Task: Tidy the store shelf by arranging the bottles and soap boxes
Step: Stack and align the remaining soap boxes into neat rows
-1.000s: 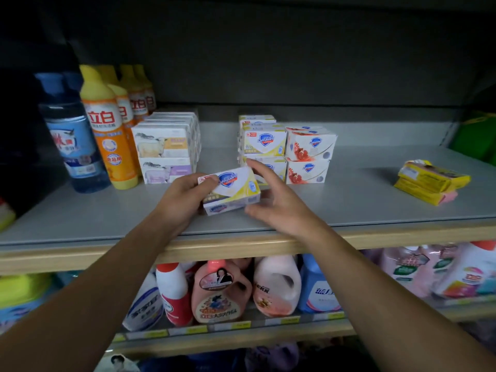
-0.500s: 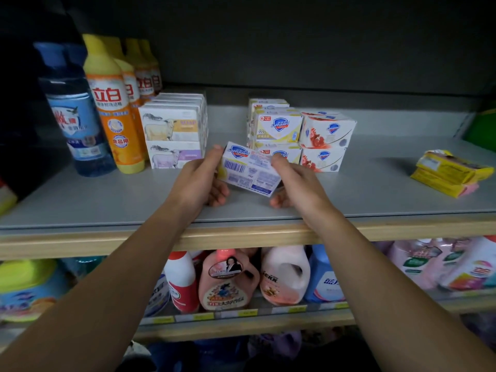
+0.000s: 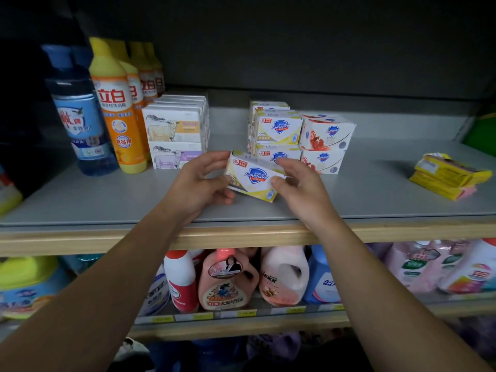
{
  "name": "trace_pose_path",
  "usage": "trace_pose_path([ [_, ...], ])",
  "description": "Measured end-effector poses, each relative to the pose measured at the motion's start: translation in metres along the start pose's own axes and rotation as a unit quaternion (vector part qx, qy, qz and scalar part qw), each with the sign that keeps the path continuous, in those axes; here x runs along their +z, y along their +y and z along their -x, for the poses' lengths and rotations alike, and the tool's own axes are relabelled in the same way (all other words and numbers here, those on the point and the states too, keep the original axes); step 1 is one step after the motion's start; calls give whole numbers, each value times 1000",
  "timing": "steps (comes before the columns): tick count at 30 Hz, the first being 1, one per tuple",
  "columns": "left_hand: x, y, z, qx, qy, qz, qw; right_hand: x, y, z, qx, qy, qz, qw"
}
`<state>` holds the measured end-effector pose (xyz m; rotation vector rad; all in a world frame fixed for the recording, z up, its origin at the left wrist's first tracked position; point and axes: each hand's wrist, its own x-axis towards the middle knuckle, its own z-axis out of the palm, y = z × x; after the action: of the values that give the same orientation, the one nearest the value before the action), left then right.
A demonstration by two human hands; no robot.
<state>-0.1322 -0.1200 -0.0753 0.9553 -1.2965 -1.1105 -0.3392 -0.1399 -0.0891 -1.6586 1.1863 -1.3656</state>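
Dim light is falling from the front, corners are sinking into dark shadow, and wide-angle edges are bowing and blurring

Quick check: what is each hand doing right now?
Left hand: holding the left end of the white-and-yellow cardboard soap box.
Right hand: fingers pinching the same box's right end.

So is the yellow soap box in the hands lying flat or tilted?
Tilted: the yellow soap box slopes down to the right, held between the left hand and right hand.
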Motion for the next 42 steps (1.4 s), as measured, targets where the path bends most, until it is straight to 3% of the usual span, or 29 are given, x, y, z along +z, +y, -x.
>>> trace_pose_path([
  [6, 1, -1, 2, 10, 9, 44, 999, 2, -9, 8, -48, 13, 70, 996],
  [12, 0, -4, 0, 38, 38, 6, 999, 4, -11, 13, -60, -38, 103, 992],
  [19, 3, -1, 1, 18, 63, -6, 998, 10, -11, 6, -102, -15, 148, 984],
  [22, 1, 6, 1, -8, 69, -42, 997, 17, -13, -3, -100, -2, 165, 981],
  [26, -24, 14, -4, -42, 70, -144, 986, 36, -16, -19, -97, -42, 223, 969],
  [28, -40, 12, -4, -31, 83, -283, 955, 44, -18, -28, -93, -55, 264, 958],
  [31, -63, 9, 0, 17, 90, -468, 879, 48, -21, -37, -82, -64, 311, 945],
  [34, -85, 8, 2, 17, 55, -549, 834, 46, -22, -37, -97, -69, 363, 924],
  [37, -99, 4, 5, 4, 23, -624, 781, 47, -30, -39, -170, -50, 444, 878],
  [39, -100, 3, 8, 10, 13, -634, 774, 54, -40, -46, -202, -87, 469, 855],
  [42, -98, 5, 9, 23, 2, -634, 773, 68, -52, -59, -168, -185, 514, 821],
])
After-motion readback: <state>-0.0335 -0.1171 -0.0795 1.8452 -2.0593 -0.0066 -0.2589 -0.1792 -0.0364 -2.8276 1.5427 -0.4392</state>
